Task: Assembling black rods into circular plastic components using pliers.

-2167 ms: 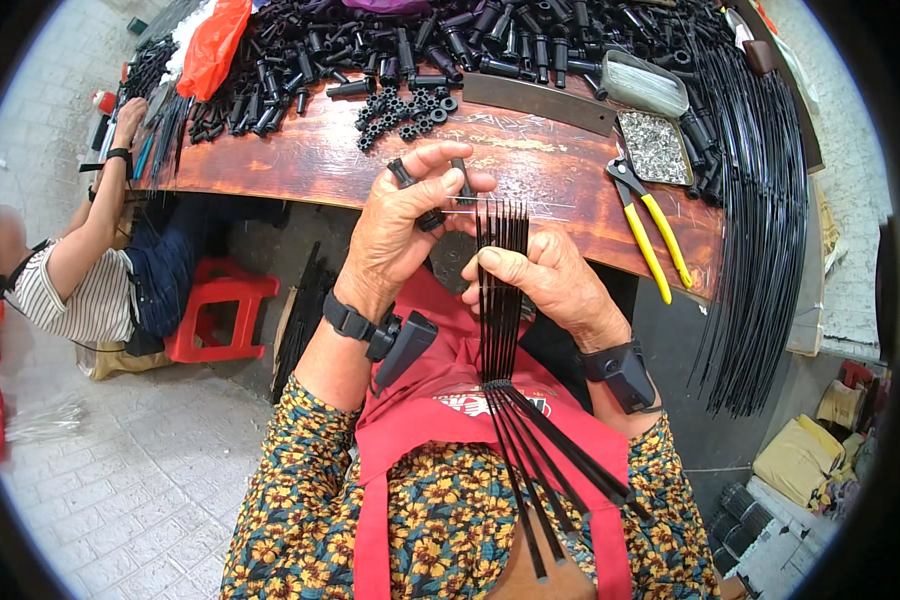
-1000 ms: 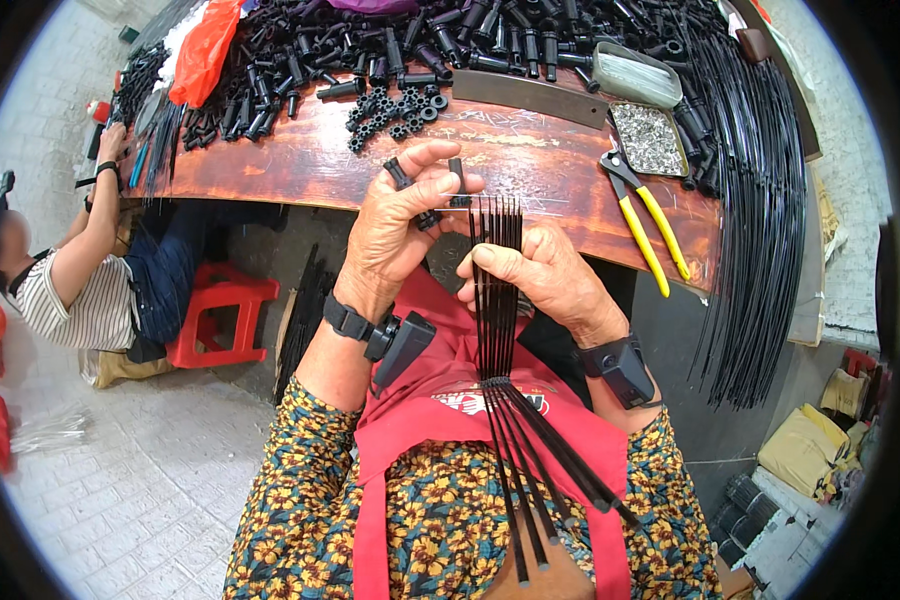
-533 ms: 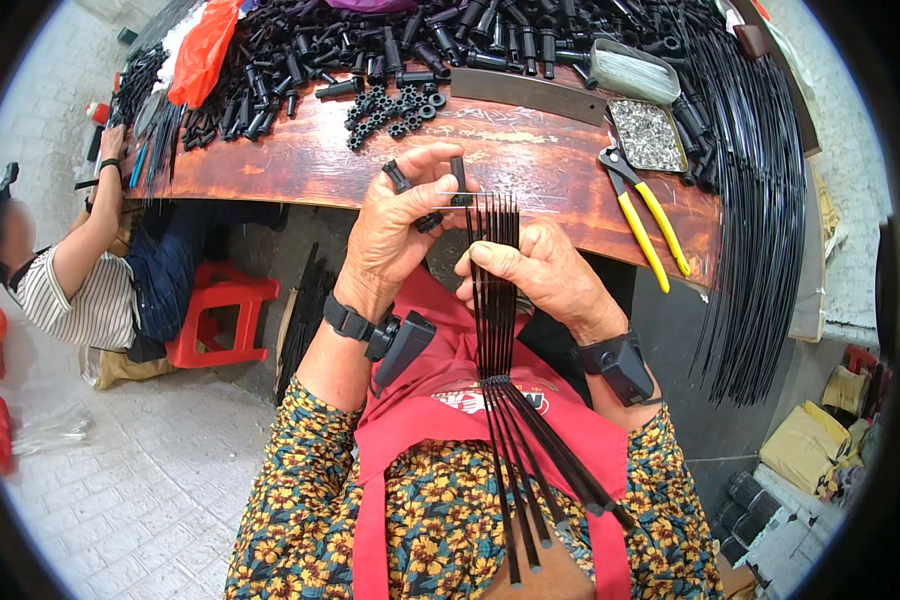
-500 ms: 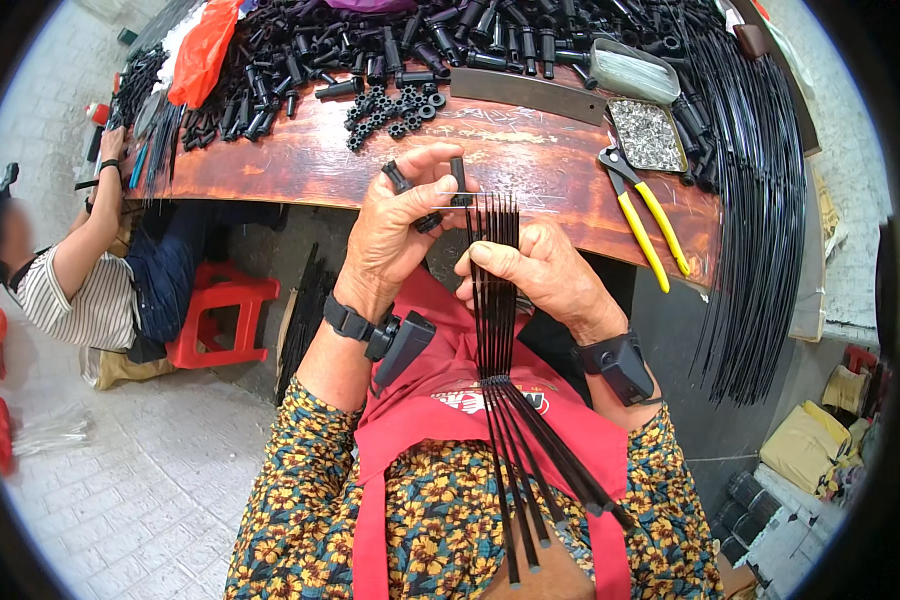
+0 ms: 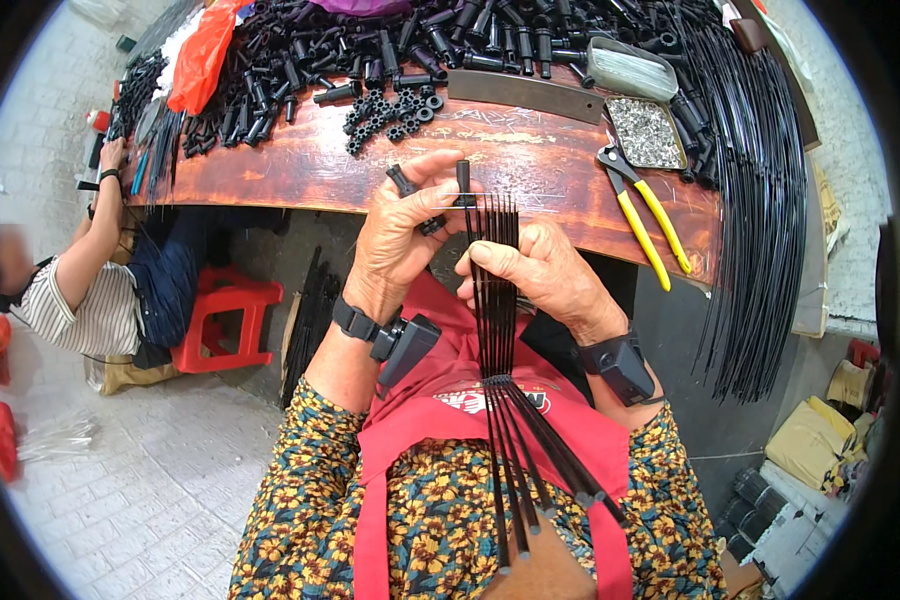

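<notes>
As the black tube (image 5: 463,175) has edged nearer the black rods (image 5: 496,320), the gap looks nearly closed | left hand (image 5: 395,225): clamped on tube | right hand (image 5: 545,270): pinched on rods

Black rods (image 5: 497,330), red apron (image 5: 425,420)

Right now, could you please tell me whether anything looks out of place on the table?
Possibly the yellow-handled pliers: one handle tip reaches the front edge of the table, so they could get knocked off.
</notes>
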A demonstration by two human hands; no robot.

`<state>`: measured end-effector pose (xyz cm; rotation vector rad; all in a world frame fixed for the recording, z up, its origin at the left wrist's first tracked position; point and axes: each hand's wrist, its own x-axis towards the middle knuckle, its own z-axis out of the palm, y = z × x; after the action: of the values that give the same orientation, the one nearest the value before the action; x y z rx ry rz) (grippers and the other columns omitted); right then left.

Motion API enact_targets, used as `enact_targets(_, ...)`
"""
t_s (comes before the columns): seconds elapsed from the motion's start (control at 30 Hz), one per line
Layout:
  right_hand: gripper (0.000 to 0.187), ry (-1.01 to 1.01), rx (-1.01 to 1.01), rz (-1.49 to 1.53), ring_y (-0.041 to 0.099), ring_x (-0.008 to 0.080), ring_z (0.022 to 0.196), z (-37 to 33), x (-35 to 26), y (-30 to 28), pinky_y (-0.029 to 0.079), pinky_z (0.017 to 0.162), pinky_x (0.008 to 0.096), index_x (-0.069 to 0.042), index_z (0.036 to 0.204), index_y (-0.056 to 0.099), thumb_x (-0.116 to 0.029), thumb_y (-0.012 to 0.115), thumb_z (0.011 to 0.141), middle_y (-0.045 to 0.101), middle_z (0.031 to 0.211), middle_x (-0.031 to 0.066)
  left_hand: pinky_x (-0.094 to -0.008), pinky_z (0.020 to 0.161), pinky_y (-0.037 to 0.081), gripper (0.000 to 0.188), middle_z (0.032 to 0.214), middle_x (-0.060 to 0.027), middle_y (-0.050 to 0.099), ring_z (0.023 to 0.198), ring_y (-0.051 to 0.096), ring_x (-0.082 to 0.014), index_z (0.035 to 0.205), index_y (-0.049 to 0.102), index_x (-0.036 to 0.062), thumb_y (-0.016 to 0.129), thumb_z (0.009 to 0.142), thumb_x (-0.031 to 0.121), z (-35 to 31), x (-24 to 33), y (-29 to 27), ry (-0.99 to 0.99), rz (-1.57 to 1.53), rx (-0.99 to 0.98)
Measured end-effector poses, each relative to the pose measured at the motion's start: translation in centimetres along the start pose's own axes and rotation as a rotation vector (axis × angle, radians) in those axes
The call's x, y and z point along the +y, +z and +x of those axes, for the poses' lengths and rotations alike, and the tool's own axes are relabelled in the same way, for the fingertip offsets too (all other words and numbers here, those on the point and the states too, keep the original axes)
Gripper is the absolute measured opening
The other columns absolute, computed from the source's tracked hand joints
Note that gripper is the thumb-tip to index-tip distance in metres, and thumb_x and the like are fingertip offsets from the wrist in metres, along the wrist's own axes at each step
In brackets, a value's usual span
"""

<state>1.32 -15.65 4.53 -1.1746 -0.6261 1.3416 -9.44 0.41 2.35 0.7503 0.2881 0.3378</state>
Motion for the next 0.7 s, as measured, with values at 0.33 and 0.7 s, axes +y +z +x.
enact_targets(0.33,0.027,-0.037,0.077,-0.059,0.064,0.0115,0.064,0.4,0.7,0.1,0.051,0.056,0.0261,0.003,0.086,0.067,-0.021,0.058,0.092,0.065,0.070,0.0065,-0.0350,0.082,0.056,0.042,0.110,-0.0172,0.066,0.096,0.067,-0.0241,0.125,0.056,0.0010,0.064,0.084,0.002,-0.7,-0.4,0.3,0.009,-0.071,0.033)
enact_targets(0.7,0.028,-0.098,0.057,-0.114,0.061,0.0110,0.061,1.2,1.0,-0.5,0.048,0.055,0.0256,0.003,0.084,0.067,-0.023,0.057,0.090,0.064,0.067,0.0052,-0.0239,0.067,0.051,0.031,0.096,-0.0088,0.069,0.079,0.064,-0.0117,0.113,0.061,-0.0006,0.071,0.085,0.009,-1.5,0.7,3.6,-0.022,0.217,0.313)
